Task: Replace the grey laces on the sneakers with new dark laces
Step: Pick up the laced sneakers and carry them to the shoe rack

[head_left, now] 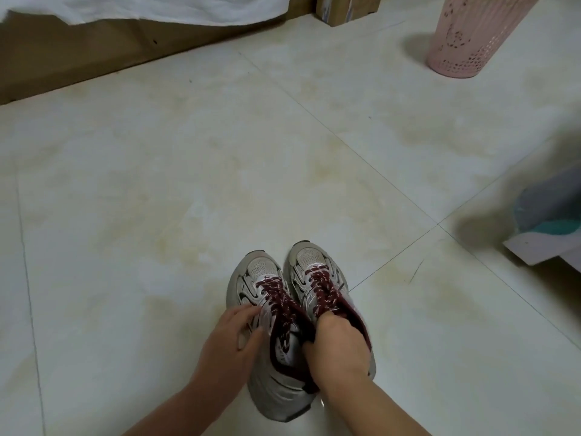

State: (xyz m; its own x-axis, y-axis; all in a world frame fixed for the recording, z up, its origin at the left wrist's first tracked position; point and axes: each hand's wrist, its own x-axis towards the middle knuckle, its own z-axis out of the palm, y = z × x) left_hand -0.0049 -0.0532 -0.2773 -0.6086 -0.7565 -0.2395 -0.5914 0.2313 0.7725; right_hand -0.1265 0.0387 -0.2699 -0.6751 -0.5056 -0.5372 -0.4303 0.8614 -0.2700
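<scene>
mesh sneakers point(284, 313) | speckled maroon laces point(278, 297) | left hand point(228, 344) touching | right hand point(338, 344) inside

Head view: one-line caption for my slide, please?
Both hands, left hand and right hand, steady two grey sneakers with dark red laces on tiled floor.

Pale stained floor tiles point(220, 152); wooden bed base point(78, 58) far left; pink perforated bin point(471, 36) far right

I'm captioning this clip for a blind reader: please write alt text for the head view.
Two grey sneakers with dark red laces stand side by side on a tiled floor; the left hand touches one, the right hand reaches into the other.
</scene>
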